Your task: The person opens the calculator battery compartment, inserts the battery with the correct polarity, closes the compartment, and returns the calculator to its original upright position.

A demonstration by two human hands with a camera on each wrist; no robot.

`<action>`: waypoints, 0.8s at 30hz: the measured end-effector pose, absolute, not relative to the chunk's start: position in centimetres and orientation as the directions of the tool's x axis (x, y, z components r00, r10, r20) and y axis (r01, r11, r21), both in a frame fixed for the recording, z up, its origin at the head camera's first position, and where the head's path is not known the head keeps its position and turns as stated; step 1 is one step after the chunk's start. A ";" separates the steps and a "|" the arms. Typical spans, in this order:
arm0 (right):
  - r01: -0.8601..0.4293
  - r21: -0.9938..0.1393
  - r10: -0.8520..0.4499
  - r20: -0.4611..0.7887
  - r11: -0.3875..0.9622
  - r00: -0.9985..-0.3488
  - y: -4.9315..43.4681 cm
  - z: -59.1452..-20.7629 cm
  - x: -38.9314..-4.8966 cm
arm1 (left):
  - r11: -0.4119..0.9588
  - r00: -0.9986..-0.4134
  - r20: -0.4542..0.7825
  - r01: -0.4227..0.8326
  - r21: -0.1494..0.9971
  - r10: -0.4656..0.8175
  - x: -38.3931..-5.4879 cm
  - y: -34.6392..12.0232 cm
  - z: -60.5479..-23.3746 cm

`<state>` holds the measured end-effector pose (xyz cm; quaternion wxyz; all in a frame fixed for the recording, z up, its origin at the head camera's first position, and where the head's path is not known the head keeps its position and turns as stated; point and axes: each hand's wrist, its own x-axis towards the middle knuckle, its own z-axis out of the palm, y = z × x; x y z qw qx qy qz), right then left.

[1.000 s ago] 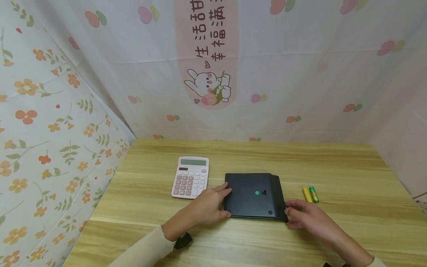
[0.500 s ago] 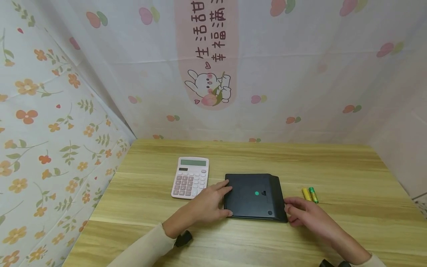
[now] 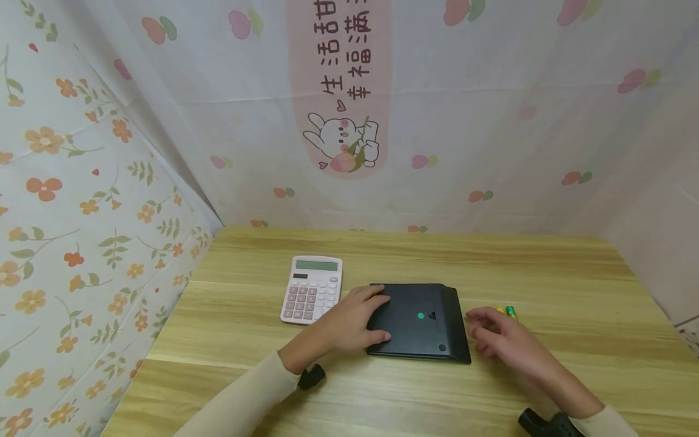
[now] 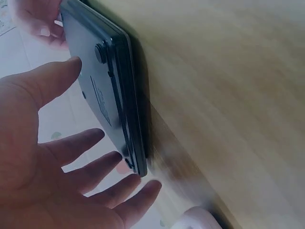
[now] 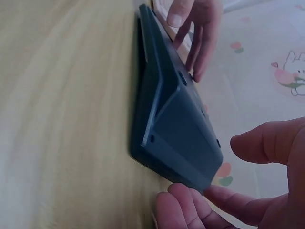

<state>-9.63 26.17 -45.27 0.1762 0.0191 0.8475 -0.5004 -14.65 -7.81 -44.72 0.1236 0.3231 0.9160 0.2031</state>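
A black calculator (image 3: pixel 406 321) lies face down on the table, its underside showing a green round sticker and a small battery cover latch. My left hand (image 3: pixel 352 318) spreads over its left end, fingers fairly straight and thumb apart in the left wrist view. Beside its thicker right edge is my right hand (image 3: pixel 505 340), fingers loosely bent and holding nothing. In the right wrist view those fingertips sit right at the calculator's (image 5: pixel 183 138) corner, the thumb well away. Two batteries, one yellow and one green (image 3: pixel 511 312), are partly hidden behind the right hand.
A pale pink calculator (image 3: pixel 312 290) lies face up to the left, just behind the left hand. The wooden table (image 3: pixel 415 255) ends at a patterned cloth backdrop (image 3: pixel 459 152). Floral cloth (image 3: pixel 93 243) hangs along the left side.
My left hand has slid right and slightly up, farther over the black calculator. The right hand has shifted a little up off its right edge, now covering more of the batteries.
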 end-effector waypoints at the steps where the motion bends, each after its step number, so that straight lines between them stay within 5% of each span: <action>1: 0.192 -0.843 -0.142 -0.300 0.502 -0.943 26.2 -45.2 -9.7 | 0.707 -0.760 -0.096 0.542 0.454 0.643 -14.8 -7.7 -44.7; 12: -0.057 -0.732 -0.189 -0.098 0.679 -0.977 25.0 -44.4 -10.5 | 0.690 -0.724 -0.110 0.584 0.428 0.681 -15.4 -6.4 -44.9; 24: -0.378 -0.634 -0.378 0.143 0.675 -0.915 22.8 -44.2 -11.7 | 0.665 -0.666 -0.155 0.638 0.388 0.730 -15.4 -5.1 -44.8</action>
